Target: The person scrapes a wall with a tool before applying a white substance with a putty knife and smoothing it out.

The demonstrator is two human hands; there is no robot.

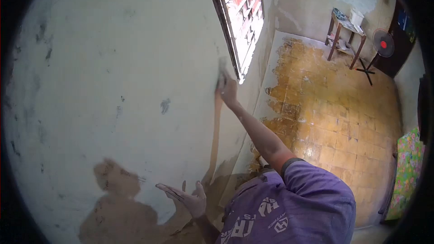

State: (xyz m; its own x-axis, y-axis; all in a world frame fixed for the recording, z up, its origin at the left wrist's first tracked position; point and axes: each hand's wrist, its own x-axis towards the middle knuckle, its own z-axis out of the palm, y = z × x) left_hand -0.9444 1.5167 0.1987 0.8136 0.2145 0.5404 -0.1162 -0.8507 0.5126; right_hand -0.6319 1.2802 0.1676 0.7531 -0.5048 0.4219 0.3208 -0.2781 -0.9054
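Note:
My right hand (pixel 227 88) is raised against the pale grey-green wall (pixel 122 54), just beside the lower corner of the barred window (pixel 239 18). Its fingers are closed around a small flat grey piece (pixel 222 65) pressed to the wall; the piece is blurred, and its exact kind does not show. Lower down, my left hand (pixel 192 200) is held out near the wall with fingers stretched and thumb apart. Nothing shows in it, and its fingers look dusty. Dark scuffs and a grey patch (pixel 165 105) mark the wall.
A yellow tiled floor (pixel 334 122) with pale smears spreads to the right. Against the far wall stand a small wooden table (pixel 346 25) with a white container (pixel 356 17) and a pedestal fan (pixel 383 44). A flowered green cloth (pixel 407 171) lies at the right edge.

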